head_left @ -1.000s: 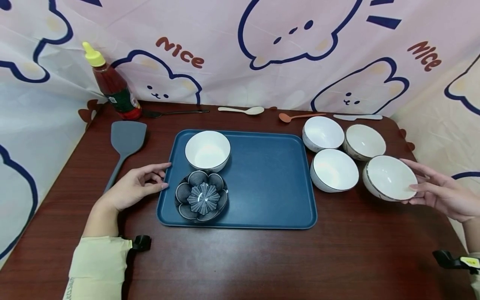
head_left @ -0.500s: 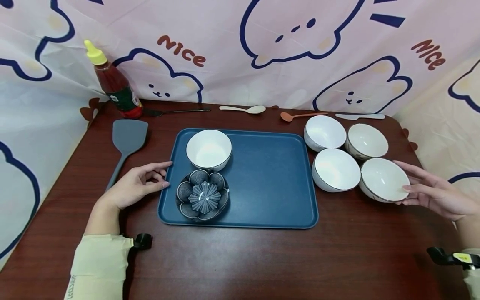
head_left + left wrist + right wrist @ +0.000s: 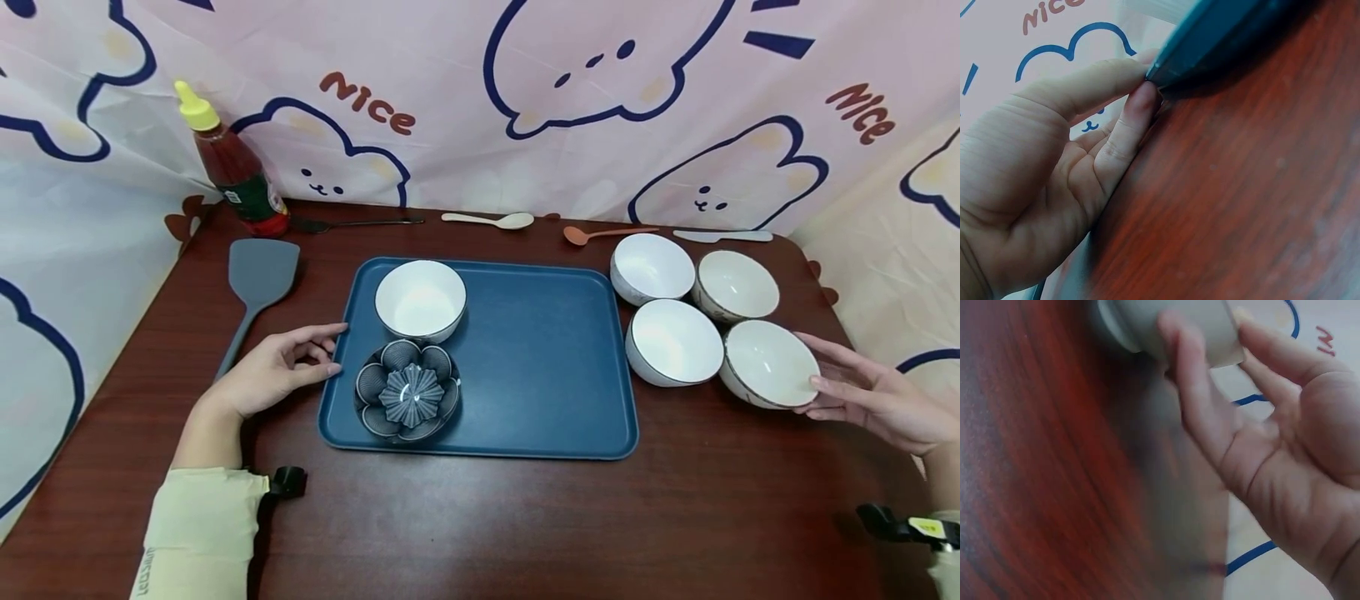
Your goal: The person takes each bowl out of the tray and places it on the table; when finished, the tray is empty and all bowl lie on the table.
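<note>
At the left edge of a blue tray (image 3: 540, 358), my left hand (image 3: 273, 367) pinches the rim between thumb and fingers, and the left wrist view shows the tray's corner (image 3: 1175, 59) in that pinch. On the tray's left side are a white bowl (image 3: 420, 298) and, just in front of it, a dark petal-shaped bowl (image 3: 408, 396). Over on the right, my right hand (image 3: 873, 392) holds the front right white bowl (image 3: 771, 362), thumb at the rim and fingers along its side. In the right wrist view the bowl's outer wall (image 3: 1204, 328) shows between the fingers.
Three more white bowls (image 3: 673, 342) cluster beside the held one. Along the back lie a black fork (image 3: 360, 223), a white spoon (image 3: 495, 221), an orange spoon (image 3: 600, 235) and a pale knife (image 3: 723, 237). A grey spatula (image 3: 262, 271) and sauce bottle (image 3: 243, 179) are at left.
My right hand has shifted the front right bowl left, up against the neighbouring white bowl. The left hand keeps its place on the tray's edge.
</note>
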Motion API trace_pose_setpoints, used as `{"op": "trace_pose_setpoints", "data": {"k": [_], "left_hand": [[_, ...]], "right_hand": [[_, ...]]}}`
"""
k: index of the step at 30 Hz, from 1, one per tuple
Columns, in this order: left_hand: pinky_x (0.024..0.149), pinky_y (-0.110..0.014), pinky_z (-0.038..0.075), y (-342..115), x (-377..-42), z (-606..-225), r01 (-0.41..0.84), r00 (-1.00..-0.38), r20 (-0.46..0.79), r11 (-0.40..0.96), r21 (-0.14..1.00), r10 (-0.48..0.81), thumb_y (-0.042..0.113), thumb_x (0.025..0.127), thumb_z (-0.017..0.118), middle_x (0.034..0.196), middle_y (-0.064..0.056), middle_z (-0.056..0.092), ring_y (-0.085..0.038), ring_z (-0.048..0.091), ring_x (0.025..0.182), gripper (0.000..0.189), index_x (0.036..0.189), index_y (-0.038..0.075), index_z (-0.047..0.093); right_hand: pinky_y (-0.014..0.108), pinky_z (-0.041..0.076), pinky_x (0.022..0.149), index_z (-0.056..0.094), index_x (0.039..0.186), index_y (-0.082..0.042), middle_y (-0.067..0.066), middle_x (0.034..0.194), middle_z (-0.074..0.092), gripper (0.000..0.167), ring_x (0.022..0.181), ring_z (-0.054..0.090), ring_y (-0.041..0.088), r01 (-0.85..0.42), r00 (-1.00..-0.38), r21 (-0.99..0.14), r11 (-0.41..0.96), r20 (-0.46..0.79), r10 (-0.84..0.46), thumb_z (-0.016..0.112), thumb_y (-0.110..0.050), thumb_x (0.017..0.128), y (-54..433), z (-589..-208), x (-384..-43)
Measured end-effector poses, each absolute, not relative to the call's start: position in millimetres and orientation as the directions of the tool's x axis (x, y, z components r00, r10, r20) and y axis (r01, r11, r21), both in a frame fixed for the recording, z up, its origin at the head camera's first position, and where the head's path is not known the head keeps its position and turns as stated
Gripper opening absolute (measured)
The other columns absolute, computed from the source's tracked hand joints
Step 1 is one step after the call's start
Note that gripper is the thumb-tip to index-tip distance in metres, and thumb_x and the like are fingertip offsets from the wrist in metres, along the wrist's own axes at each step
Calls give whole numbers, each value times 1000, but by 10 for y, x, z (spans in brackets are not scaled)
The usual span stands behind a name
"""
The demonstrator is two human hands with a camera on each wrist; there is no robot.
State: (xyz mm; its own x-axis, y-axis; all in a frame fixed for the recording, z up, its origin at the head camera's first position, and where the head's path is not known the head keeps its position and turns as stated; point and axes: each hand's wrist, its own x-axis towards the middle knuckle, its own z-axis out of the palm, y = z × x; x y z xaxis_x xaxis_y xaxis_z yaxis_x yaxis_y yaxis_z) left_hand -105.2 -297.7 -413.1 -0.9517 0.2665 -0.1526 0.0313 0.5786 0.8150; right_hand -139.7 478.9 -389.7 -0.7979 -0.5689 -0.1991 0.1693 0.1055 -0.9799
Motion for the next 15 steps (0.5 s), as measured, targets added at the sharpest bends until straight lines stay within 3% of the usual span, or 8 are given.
{"op": "trace_pose_setpoints", "data": {"k": [5, 7, 15], "left_hand": [[80, -15, 49, -2975, -1043, -4128, 25, -952, -157, 576, 817, 265, 29, 95, 69, 113, -9, 59, -11, 60, 96, 57, 147, 15, 49], [80, -15, 49, -2974, -1041, -4125, 23, -952, -158, 575, 818, 263, 29, 95, 69, 113, -9, 59, -11, 60, 96, 57, 147, 15, 49], [80, -15, 50, -2980, -1050, -4131, 33, -952, -146, 563, 826, 270, 28, 95, 70, 112, -10, 59, -11, 61, 95, 57, 146, 15, 49]], "right_hand": [[30, 60, 71, 40, 152, -22, -11, 121, 63, 56, 85, 74, 21, 125, -907, -954, 272, -221, -359, 38, 6, 104, 4753, -3845, -1329], [28, 60, 69, 47, 147, -22, -11, 116, 66, 52, 82, 74, 18, 112, -938, -953, 280, -194, -287, 42, 5, 104, 4740, -3821, -1300], [21, 57, 69, 50, 145, -13, -3, 108, 66, 51, 81, 74, 15, 4, -964, -997, 74, -24, -265, 35, 11, 103, 4737, -3763, -1170]]}}
